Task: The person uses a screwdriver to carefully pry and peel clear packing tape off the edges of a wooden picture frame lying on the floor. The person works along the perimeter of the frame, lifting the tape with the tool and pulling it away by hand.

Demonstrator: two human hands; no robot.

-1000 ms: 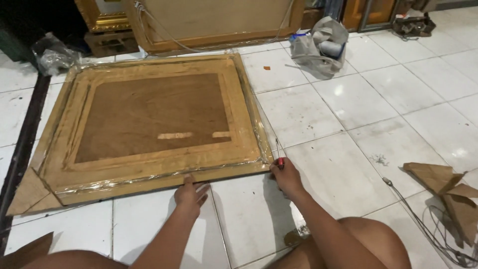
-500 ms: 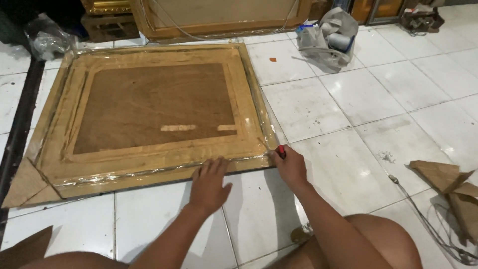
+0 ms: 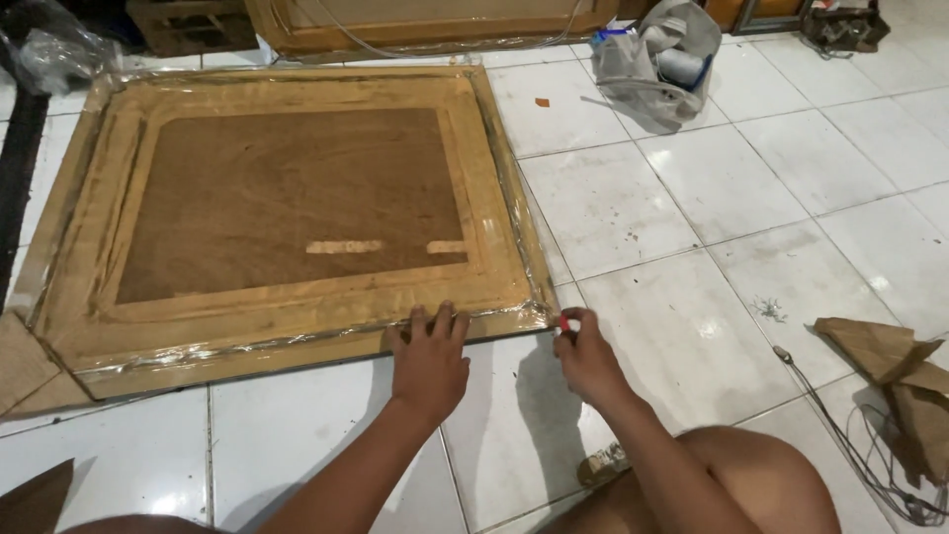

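While left hand [image 3: 429,358] fingers spread on wrapped frame [image 3: 287,213] edge, right hand [image 3: 585,354] pinches red cutter [image 3: 564,321] at corner.

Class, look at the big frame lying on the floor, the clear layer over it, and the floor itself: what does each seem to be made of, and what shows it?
Frame: apparently wood, golden-brown moulding round a darker matt brown backing board.
Clear layer: probably thin plastic film, glossy, with wrinkles and glare streaks along the edges.
Floor: white glazed tiles, likely ceramic, shiny with grey grout lines.

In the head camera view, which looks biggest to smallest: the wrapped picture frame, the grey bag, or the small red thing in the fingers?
1. Wrapped picture frame
2. Grey bag, though it lies farther away
3. Small red thing, pinched in the right hand
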